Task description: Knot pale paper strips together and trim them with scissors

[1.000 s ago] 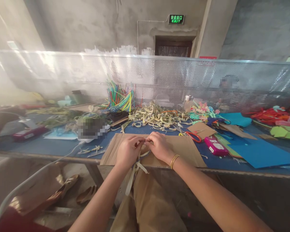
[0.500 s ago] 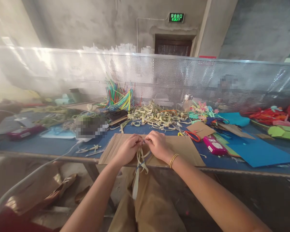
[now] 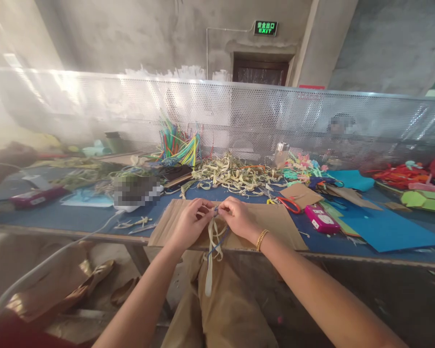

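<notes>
My left hand (image 3: 193, 220) and my right hand (image 3: 236, 216) meet above a piece of cardboard (image 3: 275, 224) at the table's front edge. Both are closed in a pinch on the top of a bundle of pale fabric strips (image 3: 210, 237). A thin blue cord (image 3: 217, 246) is wound at the pinched end and trails among the strips. The strips dangle past the cardboard's edge over my lap. My fingertips partly hide the spot where cord and strips come together.
Behind the cardboard lies a heap of pale strips (image 3: 239, 174). Orange-handled scissors (image 3: 290, 205), a magenta box (image 3: 321, 218) and a blue sheet (image 3: 387, 224) lie to the right. Colourful pipe-like stems (image 3: 179, 145) stand behind. Another person's hand (image 3: 12, 157) is at far left.
My left hand's fingers have lifted and opened slightly around the pinch. The hanging strips have swung a little to the right. The pinched end stays between both hands.
</notes>
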Tool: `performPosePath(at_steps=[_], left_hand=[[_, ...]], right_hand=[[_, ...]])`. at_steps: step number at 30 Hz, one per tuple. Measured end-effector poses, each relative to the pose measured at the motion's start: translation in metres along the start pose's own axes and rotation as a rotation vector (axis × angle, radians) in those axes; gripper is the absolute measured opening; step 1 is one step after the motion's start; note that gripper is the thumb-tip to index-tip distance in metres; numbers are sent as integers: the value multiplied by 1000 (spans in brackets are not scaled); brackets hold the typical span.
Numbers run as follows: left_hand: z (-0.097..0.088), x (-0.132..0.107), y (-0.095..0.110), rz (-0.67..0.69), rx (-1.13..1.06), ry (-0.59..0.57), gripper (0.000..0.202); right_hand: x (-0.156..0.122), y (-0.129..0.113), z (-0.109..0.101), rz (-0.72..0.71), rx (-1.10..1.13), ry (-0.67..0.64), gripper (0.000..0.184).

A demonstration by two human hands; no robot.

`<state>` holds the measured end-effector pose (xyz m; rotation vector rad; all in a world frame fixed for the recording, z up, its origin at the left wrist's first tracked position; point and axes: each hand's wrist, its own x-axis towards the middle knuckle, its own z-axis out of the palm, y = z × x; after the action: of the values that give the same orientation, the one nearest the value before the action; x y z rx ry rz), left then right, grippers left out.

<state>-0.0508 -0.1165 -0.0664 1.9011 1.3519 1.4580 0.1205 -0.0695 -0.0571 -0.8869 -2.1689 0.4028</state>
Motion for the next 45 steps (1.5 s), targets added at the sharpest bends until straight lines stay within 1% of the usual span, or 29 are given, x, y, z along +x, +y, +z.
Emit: performPosePath(at_steps=[2,4,6,8,14,16,20,23,29,38,41,45], left_hand=[[0,0,0,24,62,-15,16],[1,0,-2,32,117,-4,12],[1,1,-3,28,153,15,9],[0,1,-3,28,167,10,9],[-2,3,-2,28,90,-92,13],[-2,3,-3,9,63,-103,10],[0,3,-5,-15,30,-71,6],[1,2,-6,-10,20,-52,4],[2,2,-6,8,-26,-30,8],[4,0,-9,25,62,11,11],[3,-1,-6,27,106,41,9],[1,-2,0,14,140,69,12]], right_hand=[[0,0,0,1,4,3,12],[0,0,1,-2,2,12,11],[0,1,1,-7,1,19,11],[0,2,2,-10,1,24,12],[0,0,1,-3,6,15,11],[0,0,1,0,14,8,11],[0,1,1,-13,29,-7,10],[1,2,1,-27,36,-19,10],[1,3,2,-15,68,-34,10],[4,13,7,3,75,-67,13],[3,13,7,11,104,-77,12],[3,13,7,27,160,-67,13]])
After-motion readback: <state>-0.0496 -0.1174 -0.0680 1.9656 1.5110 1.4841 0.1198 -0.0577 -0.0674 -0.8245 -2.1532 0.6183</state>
